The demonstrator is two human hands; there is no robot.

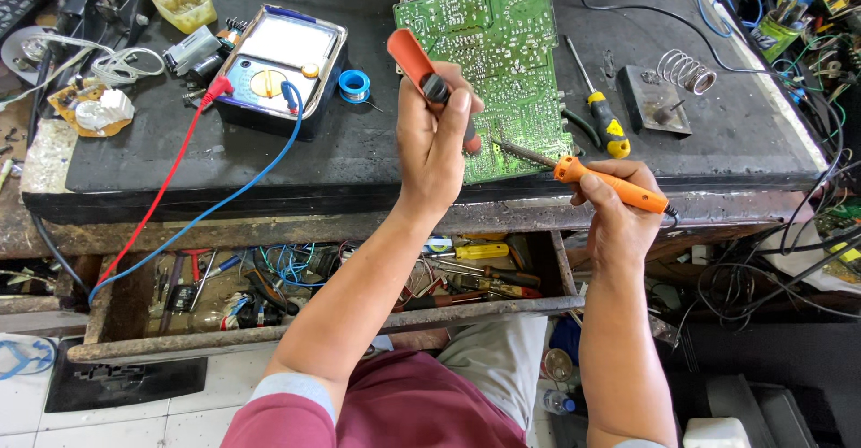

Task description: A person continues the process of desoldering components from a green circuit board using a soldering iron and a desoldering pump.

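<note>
your left hand (437,134): clenched on orange-handled tool (420,67). your right hand (619,206): grasping orange soldering iron (592,177), tip on green circuit board (489,62), desk (359,152).

The left hand (435,139) hides the desoldering pump's (414,60) tip, and the circuit board's (489,62) solder joints are too small to tell.

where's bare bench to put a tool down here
Bare dark mat lies in front of the meter, left of the circuit board; more beyond the coil stand. The drawer and right-hand wires are crowded.
</note>
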